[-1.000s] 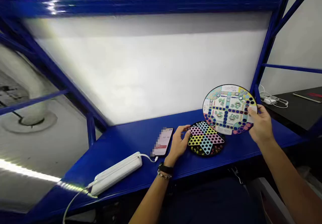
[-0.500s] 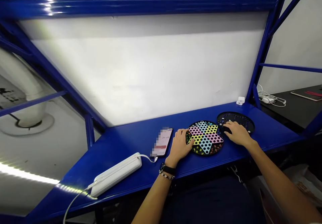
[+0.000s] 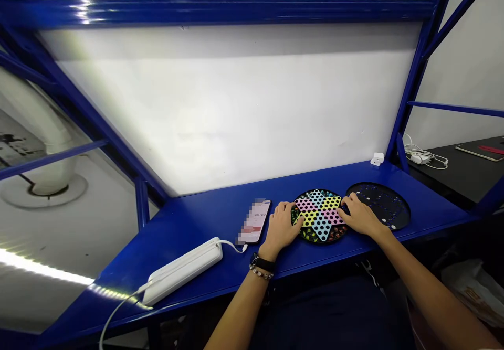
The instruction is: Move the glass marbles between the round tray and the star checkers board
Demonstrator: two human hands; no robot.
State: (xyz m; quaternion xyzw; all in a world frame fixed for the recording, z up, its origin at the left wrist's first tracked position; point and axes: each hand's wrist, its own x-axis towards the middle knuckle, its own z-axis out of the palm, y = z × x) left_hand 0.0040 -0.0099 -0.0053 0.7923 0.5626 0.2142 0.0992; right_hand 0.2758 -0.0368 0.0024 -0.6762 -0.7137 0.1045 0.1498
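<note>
Head view: loosely spread fingers (image 3: 290,209) of the left hand (image 3: 281,227) and right hand (image 3: 360,217) rest on opposite rims of the round star board (image 3: 321,219). Its perforated points are pink, yellow and blue. It lies near the front edge of the worktop (image 3: 197,224), right of middle.

Two round discs (image 3: 321,214) (image 3: 388,205), one phone (image 3: 256,219), one white power strip (image 3: 183,270), one white plug (image 3: 377,158)

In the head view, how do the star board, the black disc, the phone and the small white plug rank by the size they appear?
1. Star board and black disc: about alike, so I do not rank them.
2. Phone.
3. Small white plug, clearly the smallest, though also farthest away.
</note>
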